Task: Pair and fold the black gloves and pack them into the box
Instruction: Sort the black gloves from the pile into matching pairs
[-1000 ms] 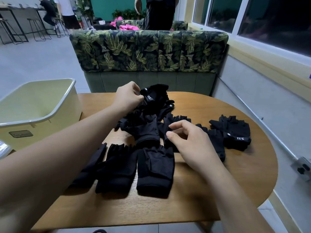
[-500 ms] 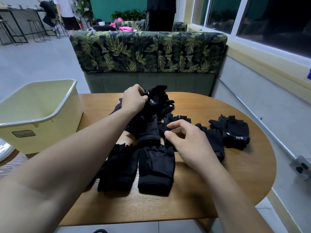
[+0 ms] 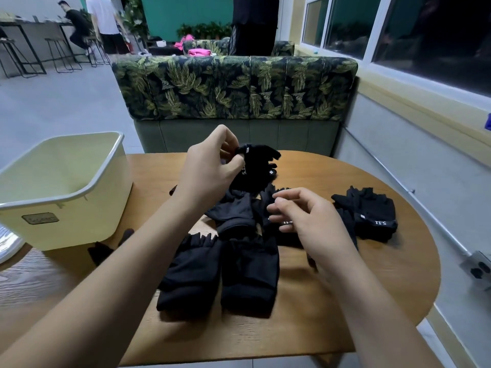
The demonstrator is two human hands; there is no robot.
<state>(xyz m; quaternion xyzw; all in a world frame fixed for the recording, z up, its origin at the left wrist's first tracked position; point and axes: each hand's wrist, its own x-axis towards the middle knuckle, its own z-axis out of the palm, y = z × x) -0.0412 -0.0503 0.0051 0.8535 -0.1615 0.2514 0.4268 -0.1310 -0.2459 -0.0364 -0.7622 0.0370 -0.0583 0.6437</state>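
Leaf-print sofa (image 3: 233,86) sits behind the table, back toward the camera. Round wooden table (image 3: 372,301) carries everything. Pale yellow box (image 3: 66,197) stands on the table's left side, open top, nothing visible inside, well apart from most of the gloves. Front gloves (image 3: 220,272): two black ones flat and side by side near the front edge, touching, cuffs toward the person. Heap (image 3: 236,213): loose black gloves mid-table, overlapping, count unclear. Right pair (image 3: 372,216): stacked black gloves toward the right edge, white "5.11" label on the cuff, just beside the heap. Stray glove (image 3: 101,252) lies near the box's front corner, mostly hidden by the left forearm. Left hand (image 3: 210,168) is raised above the far side of the heap, fingers and thumb curled round a held glove (image 3: 257,168); that glove hangs off the table surface, small white tags showing. Right hand (image 3: 305,219) hovers low over the heap's right side, fingers half curled, thumb near index; can't tell if it pinches the labelled glove under it or just hovers. Wall socket (image 3: 478,269) on the right wall, below table level.
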